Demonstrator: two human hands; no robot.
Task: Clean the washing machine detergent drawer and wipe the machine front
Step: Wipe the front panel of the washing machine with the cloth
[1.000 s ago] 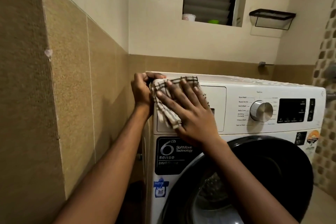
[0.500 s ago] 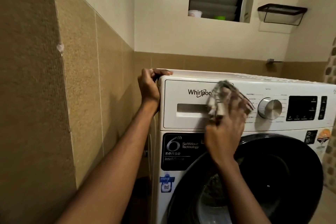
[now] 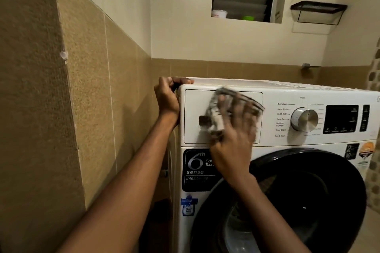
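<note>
A white front-loading washing machine (image 3: 273, 144) fills the right half of the view. Its detergent drawer front (image 3: 193, 109) sits closed at the upper left of the panel. My right hand (image 3: 234, 139) presses a checked cloth (image 3: 216, 117) flat against the drawer front with spread fingers, blurred by motion. The cloth hides most of the drawer's handle recess. Over at the machine's top left corner, my left hand (image 3: 167, 96) grips the edge, thumb lying on the lid.
A silver program dial (image 3: 304, 119) and a dark display (image 3: 341, 118) lie right of the drawer. The round black door (image 3: 308, 191) is below. A brown tiled wall (image 3: 61, 109) stands close on the left. A wire shelf (image 3: 318, 9) hangs high on the back wall.
My right hand swept the cloth right across the drawer front toward the dial, then came back left over the drawer. My left hand has kept its grip on the corner.
</note>
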